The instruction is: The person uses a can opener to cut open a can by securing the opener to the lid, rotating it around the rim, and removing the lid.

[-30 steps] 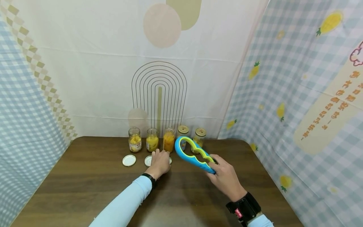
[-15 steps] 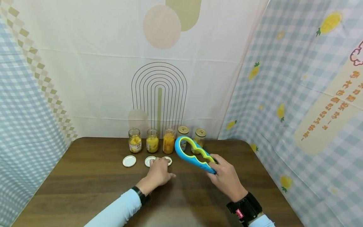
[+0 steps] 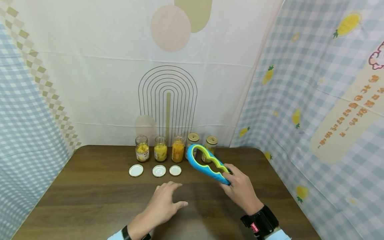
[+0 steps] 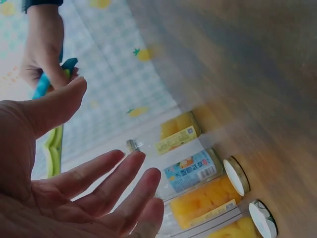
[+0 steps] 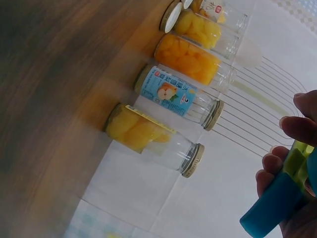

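Observation:
My right hand (image 3: 240, 188) grips the handle end of a blue and lime-green jar opener (image 3: 207, 168), holding it up over the table in front of the two right-hand jars. Nothing is in my left hand (image 3: 160, 206), which hovers over the table with its fingers spread. Beyond it lie three lids, white inside up: a left lid (image 3: 136, 170), a middle lid (image 3: 159, 171) and a right lid (image 3: 175, 170). Behind them stand three uncapped fruit jars, the nearest to the opener being an orange-fruit jar (image 3: 178, 150). A blue-labelled jar (image 5: 168, 91) and a yellow-fruit jar (image 5: 138, 130) wear gold lids.
Two more uncapped jars of yellow fruit, a left jar (image 3: 142, 150) and a second jar (image 3: 160, 150), finish the row along the back of the brown wooden table (image 3: 90, 193). A white printed cloth (image 3: 105, 83) hangs right behind, with a checked cloth (image 3: 300, 133) at the right.
My left hand has let go of the right lid and drawn back toward me, its fingers spreading. The lid stays on the table. My right hand with the jar opener has hardly moved.

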`<state>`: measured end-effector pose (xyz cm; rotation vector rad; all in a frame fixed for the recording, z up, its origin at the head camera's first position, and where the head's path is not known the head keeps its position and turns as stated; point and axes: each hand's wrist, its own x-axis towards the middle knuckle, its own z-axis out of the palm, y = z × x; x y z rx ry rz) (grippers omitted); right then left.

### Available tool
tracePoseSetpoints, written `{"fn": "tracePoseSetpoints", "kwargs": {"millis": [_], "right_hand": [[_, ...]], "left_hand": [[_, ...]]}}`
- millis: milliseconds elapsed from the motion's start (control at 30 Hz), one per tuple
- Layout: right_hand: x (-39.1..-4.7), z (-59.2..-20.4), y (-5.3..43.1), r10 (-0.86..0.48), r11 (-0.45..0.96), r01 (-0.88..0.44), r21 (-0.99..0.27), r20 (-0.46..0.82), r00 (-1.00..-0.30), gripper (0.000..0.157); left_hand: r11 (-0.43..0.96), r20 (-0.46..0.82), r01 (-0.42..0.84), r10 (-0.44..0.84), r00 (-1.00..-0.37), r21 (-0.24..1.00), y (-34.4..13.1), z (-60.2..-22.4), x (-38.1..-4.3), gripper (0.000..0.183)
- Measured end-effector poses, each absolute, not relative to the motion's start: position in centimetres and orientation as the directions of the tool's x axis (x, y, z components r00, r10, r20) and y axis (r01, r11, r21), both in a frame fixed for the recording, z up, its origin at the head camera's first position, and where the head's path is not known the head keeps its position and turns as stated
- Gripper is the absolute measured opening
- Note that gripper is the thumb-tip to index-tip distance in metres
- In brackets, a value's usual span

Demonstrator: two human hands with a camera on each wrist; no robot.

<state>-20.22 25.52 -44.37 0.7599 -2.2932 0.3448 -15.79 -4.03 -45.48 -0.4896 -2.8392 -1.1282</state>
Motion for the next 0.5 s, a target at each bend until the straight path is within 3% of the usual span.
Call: {"fn": "tracePoseSetpoints", "kwargs": {"millis": [500], "right_hand": [[-20.24,-44.82,25.59,-0.422,0.794,-0.608,-0.029,0.693,-0.584,0.027]], "left_hand": [[0.647,0.19,0.263,0.183,-0.965,0.716,-4.51,-45.51,-14.72,0.053]]}}
